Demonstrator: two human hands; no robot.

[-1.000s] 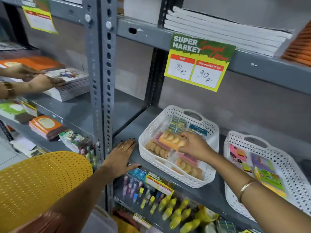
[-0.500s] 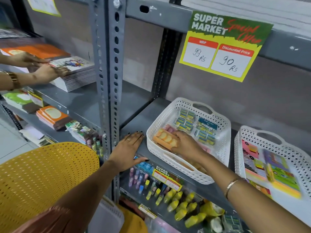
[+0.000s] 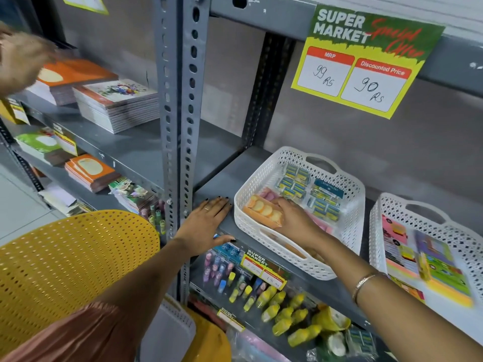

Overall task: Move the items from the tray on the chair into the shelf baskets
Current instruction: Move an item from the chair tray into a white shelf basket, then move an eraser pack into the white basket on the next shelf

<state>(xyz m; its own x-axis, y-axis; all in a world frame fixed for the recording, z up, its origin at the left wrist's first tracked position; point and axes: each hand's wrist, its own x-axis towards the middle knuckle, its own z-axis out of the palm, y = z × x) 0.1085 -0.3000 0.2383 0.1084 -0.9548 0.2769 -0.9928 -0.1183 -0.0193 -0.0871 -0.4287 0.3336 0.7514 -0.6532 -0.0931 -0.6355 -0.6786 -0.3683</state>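
A white lattice basket (image 3: 264, 176) stands on the grey shelf (image 3: 217, 178). Inside it lie blue-and-yellow eraser packs (image 3: 308, 189), pink packs and an orange pack of round erasers (image 3: 262, 211). My right hand (image 3: 298, 222) reaches into the basket and grips the orange pack at the left side. Flat on the shelf's front edge, just left of the basket, rests my left hand (image 3: 206, 226) with fingers spread, holding nothing. A second white basket (image 3: 392, 212) to the right holds colourful sticky-note packs (image 3: 433, 267).
A yellow perforated chair back (image 3: 65, 262) fills the lower left. A perforated steel upright (image 3: 180, 100) splits the shelving. Notebook stacks (image 3: 115, 105) sit on the left shelves, where another person's hand (image 3: 18, 58) reaches. Yellow bottles (image 3: 282, 307) and highlighters fill the shelf below.
My right hand has slid the orange eraser pack from the basket's middle to its left side and lowered it. The other person's hand has lifted off the notebooks. My left hand stays put.
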